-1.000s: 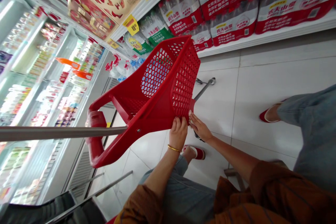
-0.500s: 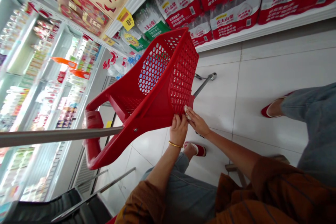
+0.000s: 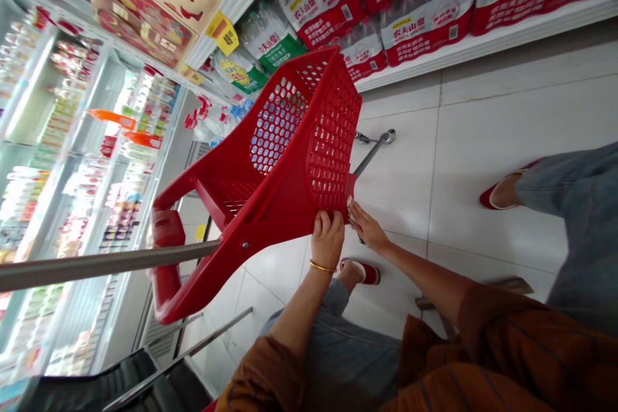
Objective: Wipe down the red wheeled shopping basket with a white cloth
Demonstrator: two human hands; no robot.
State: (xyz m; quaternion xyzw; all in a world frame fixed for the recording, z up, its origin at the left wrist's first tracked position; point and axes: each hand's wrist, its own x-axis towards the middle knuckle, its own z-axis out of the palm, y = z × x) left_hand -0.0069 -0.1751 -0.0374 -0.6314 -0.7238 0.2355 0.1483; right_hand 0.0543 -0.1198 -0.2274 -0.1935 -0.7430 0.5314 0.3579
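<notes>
Left grip curling around the rim of a red plastic mesh shopping basket
Right grip pinching a small white scrap against that rim, fingers pressed together

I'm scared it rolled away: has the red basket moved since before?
No, the red basket keeps its place against the white shelf edge; only the view shifted.

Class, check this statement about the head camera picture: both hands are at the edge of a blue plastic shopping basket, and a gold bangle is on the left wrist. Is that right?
No: the plastic shopping basket is red, not blue, as the head view shows. The rest stands: the left hand and right hand are at its edge, with the gold bangle on the left wrist.
</notes>
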